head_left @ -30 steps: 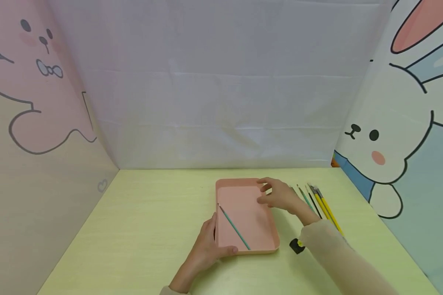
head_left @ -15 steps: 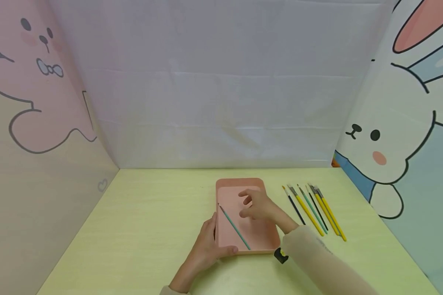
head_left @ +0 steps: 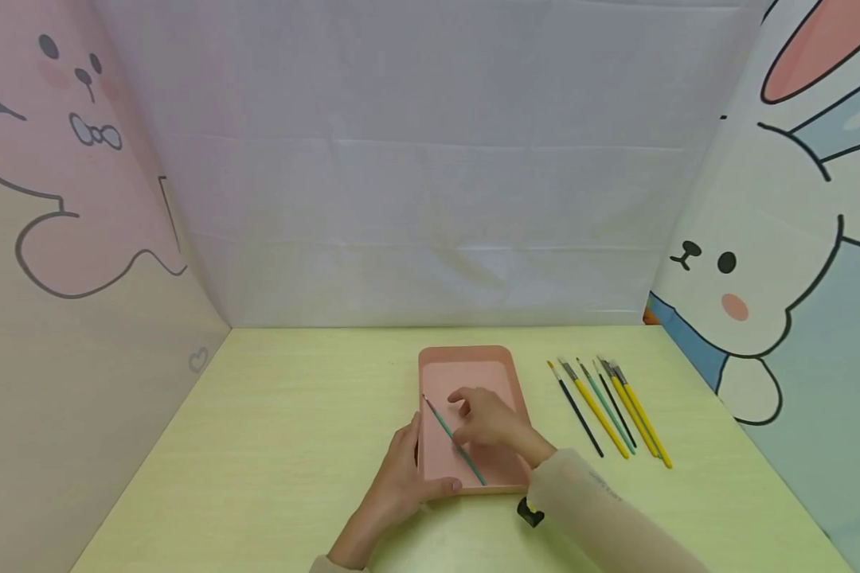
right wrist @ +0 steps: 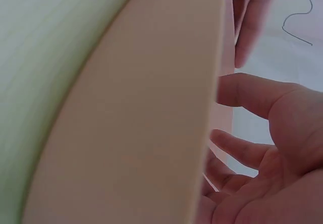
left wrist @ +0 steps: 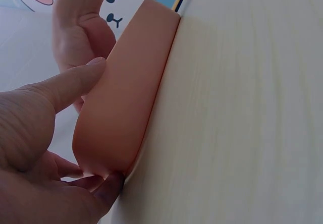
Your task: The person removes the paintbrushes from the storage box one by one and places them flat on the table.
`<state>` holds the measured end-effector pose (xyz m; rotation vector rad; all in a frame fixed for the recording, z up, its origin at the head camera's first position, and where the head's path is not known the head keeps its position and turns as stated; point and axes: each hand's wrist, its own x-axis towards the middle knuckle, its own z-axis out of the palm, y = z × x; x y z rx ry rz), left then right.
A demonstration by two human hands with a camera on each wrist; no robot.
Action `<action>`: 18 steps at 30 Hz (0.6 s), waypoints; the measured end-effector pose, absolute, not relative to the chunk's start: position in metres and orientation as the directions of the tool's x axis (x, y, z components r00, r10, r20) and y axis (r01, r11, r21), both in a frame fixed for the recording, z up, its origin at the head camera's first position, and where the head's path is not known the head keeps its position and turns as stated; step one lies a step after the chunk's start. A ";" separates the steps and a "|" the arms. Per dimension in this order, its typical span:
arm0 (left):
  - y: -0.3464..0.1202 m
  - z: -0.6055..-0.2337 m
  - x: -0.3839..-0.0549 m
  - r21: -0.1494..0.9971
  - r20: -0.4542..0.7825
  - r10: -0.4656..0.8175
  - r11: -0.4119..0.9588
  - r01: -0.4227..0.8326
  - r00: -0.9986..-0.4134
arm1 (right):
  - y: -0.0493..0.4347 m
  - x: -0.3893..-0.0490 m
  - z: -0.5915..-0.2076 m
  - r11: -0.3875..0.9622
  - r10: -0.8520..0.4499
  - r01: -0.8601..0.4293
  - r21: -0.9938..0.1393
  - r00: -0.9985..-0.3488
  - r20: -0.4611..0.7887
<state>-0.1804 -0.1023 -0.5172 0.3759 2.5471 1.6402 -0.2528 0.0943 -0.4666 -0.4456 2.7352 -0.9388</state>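
A shallow pink tray point(head_left: 505, 362) lies on the table. My left hand point(head_left: 399, 477) holds its near left corner, thumb along the near wall and fingers at the left side. In the left wrist view, my left thumb point(left wrist: 81, 82) presses the tray's outer wall point(left wrist: 126, 82). A thin teal paintbrush point(head_left: 439, 419) lies slantwise inside, its dark tip at the left wall. Over the tray, my right hand point(head_left: 489, 417) has bent, parted fingers, with the thumb close to the brush's handle; whether it touches cannot be told. The tray wall point(right wrist: 136, 108) partly hides those fingers in the right wrist view.
Right of the tray, several paintbrushes lie side by side, among them a dark blue one point(head_left: 576, 411) and a yellow one point(head_left: 595, 410). A black device point(head_left: 530, 512) sits at my right wrist. White curtains point(head_left: 430, 199) and printed side walls enclose the pale table point(head_left: 294, 422).
My right hand has moved left and nearer, from the tray's right rim to beside the teal paintbrush. The left hand, tray and brush have stayed in place.
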 end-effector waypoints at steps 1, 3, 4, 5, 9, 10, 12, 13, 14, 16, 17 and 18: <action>-0.102 -0.517 -0.180 0.906 0.055 0.253 0.394 0.155 -0.966 | 0.093 -0.252 -0.467 0.754 -0.352 -0.217 -0.620 -0.930 -0.103; -0.102 -0.517 -0.180 0.908 0.051 0.252 0.392 0.150 -0.966 | 0.090 -0.250 -0.469 0.767 -0.357 -0.230 -0.598 -0.929 -0.100; -0.102 -0.517 -0.180 0.907 0.050 0.253 0.393 0.150 -0.966 | 0.088 -0.249 -0.469 0.773 -0.361 -0.240 -0.587 -0.928 -0.096; -0.102 -0.517 -0.180 0.907 0.050 0.252 0.394 0.150 -0.966 | 0.087 -0.248 -0.469 0.777 -0.366 -0.249 -0.578 -0.926 -0.093; -0.102 -0.516 -0.179 0.907 0.043 0.248 0.396 0.142 -0.968 | 0.082 -0.244 -0.470 0.788 -0.383 -0.282 -0.547 -0.920 -0.079; -0.102 -0.515 -0.179 0.907 0.041 0.248 0.397 0.140 -0.968 | 0.081 -0.244 -0.470 0.790 -0.386 -0.286 -0.542 -0.919 -0.078; -0.102 -0.515 -0.178 0.909 0.037 0.249 0.393 0.135 -0.968 | 0.080 -0.244 -0.471 0.793 -0.392 -0.293 -0.533 -0.916 -0.080; -0.102 -0.515 -0.178 0.911 0.035 0.250 0.391 0.134 -0.968 | 0.079 -0.244 -0.472 0.795 -0.395 -0.295 -0.530 -0.915 -0.082; -0.102 -0.515 -0.178 0.911 0.035 0.252 0.390 0.135 -0.967 | 0.079 -0.245 -0.472 0.796 -0.398 -0.297 -0.528 -0.914 -0.085; -0.102 -0.515 -0.178 0.912 0.035 0.255 0.387 0.135 -0.966 | 0.079 -0.246 -0.473 0.798 -0.399 -0.297 -0.525 -0.913 -0.090; -0.102 -0.515 -0.178 0.912 0.036 0.256 0.387 0.137 -0.966 | 0.079 -0.246 -0.474 0.796 -0.401 -0.299 -0.526 -0.912 -0.089; -0.102 -0.515 -0.178 0.912 0.036 0.258 0.386 0.137 -0.966 | 0.079 -0.246 -0.474 0.796 -0.404 -0.303 -0.524 -0.911 -0.088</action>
